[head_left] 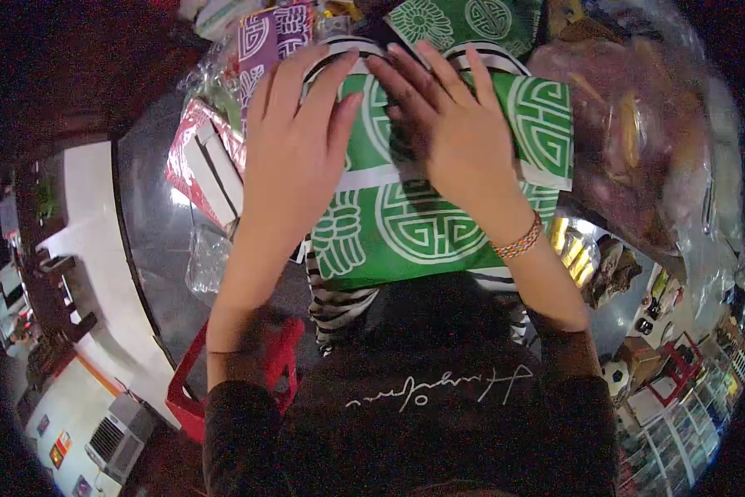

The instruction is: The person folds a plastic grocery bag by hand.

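A green sheet (pixel 447 219) with white ornaments and a white band across it lies over my lap. It is folded or layered, and the frame does not show whether it is cloth or plastic. My left hand (pixel 294 141) rests at its left side, fingers stretched toward the far edge and thumb apart. Spread fingers of my right hand (pixel 464 141) lie on the upper middle of the sheet. Under it shows black-and-white striped clothing (pixel 343 311) on my legs. Just beyond the sheet is another green patterned piece (pixel 472 25).
Purple patterned material (pixel 259 41) lies at the far left, with a red-and-white packet (pixel 198 161) nearer. A large clear plastic bag (pixel 638 141) with pinkish contents sits at right. Beside me is a red plastic stool-like frame (pixel 192 381); a football (pixel 615 375) is farther right.
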The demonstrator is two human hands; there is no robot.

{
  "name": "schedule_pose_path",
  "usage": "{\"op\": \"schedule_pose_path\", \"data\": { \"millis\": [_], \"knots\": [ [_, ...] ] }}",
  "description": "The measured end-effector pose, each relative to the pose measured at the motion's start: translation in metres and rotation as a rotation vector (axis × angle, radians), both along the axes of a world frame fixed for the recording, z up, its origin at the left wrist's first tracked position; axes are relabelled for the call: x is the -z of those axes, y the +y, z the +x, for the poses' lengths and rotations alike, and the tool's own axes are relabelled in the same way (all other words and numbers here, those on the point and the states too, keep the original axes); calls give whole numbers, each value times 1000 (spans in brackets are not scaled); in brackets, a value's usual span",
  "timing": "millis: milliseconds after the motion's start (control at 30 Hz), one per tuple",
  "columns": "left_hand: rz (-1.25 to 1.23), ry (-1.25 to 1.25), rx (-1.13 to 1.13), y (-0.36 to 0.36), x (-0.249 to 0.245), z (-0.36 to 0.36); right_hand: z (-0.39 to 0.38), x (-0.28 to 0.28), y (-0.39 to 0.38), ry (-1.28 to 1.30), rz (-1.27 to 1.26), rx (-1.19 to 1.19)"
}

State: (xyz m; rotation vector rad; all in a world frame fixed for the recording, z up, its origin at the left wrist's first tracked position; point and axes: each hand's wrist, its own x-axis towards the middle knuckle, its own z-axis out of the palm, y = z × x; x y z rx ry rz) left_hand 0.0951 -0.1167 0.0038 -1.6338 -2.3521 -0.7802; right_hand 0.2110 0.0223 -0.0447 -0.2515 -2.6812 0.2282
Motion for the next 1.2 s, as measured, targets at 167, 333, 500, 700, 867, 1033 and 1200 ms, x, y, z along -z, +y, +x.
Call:
{"op": "schedule_pose_path", "data": {
  "millis": [167, 333, 500, 700, 867, 1033, 1200],
  "knots": [
    [-96, -14, -76, 18, 33, -1, 3, 1, 2, -18, 33, 26],
    [-72, -61, -60, 18, 37, -1, 14, -4, 21, -15, 26, 148],
    [-60, -104, -54, 20, 36, 0, 32, -13, 40, -30, -76, 230],
    [-68, -64, -29, 21, 37, -1, 41, -6, 52, 18, -169, 275],
    [-41, -124, -3, 18, 33, -7, 71, 2, 81, 214, -1010, 327],
    [-31, -119, -4, 17, 34, -8, 76, -9, 90, 198, -1023, 268],
    [-37, -99, 5, 18, 35, -7, 53, -35, 106, -9, -598, 40]
  ]
}}
